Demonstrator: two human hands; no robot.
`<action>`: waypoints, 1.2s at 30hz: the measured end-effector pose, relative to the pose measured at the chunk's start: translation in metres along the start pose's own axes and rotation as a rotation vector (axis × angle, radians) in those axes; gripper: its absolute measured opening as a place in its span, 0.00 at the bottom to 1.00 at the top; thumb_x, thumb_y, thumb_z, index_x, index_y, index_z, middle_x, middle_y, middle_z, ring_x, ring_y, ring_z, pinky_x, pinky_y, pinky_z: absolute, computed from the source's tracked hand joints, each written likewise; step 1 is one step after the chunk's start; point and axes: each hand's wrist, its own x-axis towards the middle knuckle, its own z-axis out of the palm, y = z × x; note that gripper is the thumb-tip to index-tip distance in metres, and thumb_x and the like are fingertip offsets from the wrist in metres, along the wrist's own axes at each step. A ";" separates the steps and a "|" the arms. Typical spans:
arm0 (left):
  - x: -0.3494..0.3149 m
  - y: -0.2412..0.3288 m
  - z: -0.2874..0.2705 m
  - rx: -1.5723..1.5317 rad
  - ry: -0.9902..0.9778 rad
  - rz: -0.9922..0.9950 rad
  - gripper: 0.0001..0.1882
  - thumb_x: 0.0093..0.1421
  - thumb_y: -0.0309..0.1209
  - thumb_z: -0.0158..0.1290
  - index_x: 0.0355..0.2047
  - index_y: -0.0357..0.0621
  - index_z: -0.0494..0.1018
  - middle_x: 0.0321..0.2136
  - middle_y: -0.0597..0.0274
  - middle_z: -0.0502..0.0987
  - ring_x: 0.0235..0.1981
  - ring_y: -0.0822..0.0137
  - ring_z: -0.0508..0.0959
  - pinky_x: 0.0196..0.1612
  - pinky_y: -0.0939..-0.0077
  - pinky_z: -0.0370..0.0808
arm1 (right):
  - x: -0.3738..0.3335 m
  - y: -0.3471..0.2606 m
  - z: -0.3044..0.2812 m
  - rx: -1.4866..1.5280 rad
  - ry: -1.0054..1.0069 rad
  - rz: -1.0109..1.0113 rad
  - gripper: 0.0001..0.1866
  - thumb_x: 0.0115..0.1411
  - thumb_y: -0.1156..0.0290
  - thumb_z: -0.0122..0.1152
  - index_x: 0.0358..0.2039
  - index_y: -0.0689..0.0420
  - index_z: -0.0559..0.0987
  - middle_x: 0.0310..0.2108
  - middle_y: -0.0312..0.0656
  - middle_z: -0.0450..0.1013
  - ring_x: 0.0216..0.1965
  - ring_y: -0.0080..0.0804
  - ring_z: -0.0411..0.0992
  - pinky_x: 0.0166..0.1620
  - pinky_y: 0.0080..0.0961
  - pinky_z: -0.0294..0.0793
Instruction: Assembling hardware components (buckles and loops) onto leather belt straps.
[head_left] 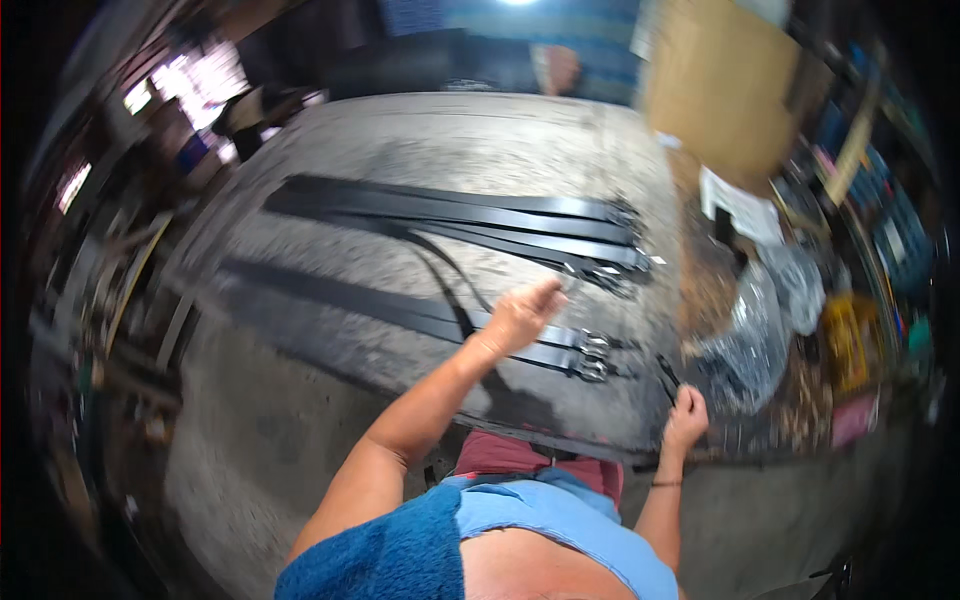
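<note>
My left hand [522,318] is above the middle of the table, its fingers closed on a black belt [455,265] that curves up off the surface to it. Under that wrist lie black belts with silver buckles [593,357]. Farther back, several more black belts [460,212] are laid side by side, buckle ends to the right. At the table's near right part, my right hand [686,418] is closed around a slim black tool [666,368]. Its forked-looking end sticks out toward the buckles; blur hides its exact kind.
The worn grey table [480,125] has its near edge at my waist. Along the right stand a cardboard sheet [720,85], clear plastic bags [755,340] and a yellow container [850,340]. Behind the table another person's hand [560,70] shows, blurred.
</note>
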 end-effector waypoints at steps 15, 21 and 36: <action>-0.117 0.071 -0.017 -0.205 -0.107 -0.034 0.17 0.67 0.41 0.47 0.48 0.43 0.73 0.25 0.49 0.78 0.23 0.56 0.81 0.28 0.67 0.76 | -0.100 -0.155 0.069 0.340 -0.820 -0.276 0.04 0.57 0.80 0.61 0.34 0.62 0.78 0.26 0.35 0.73 0.29 0.20 0.70 0.35 0.19 0.70; -0.116 0.068 -0.020 -0.191 -0.216 -0.269 0.19 0.67 0.44 0.46 0.32 0.38 0.70 0.23 0.49 0.77 0.22 0.59 0.81 0.26 0.68 0.74 | -0.106 -0.167 0.051 0.386 -0.833 -0.277 0.24 0.55 0.84 0.59 0.53 0.59 0.68 0.41 0.39 0.70 0.36 0.22 0.73 0.40 0.19 0.73; -0.102 0.072 -0.019 -0.317 -0.422 -0.072 0.17 0.65 0.40 0.50 0.47 0.40 0.72 0.21 0.50 0.76 0.22 0.57 0.79 0.27 0.66 0.74 | -0.080 -0.162 0.039 0.430 -0.651 -0.075 0.10 0.61 0.69 0.61 0.28 0.60 0.72 0.22 0.34 0.69 0.22 0.19 0.68 0.29 0.16 0.69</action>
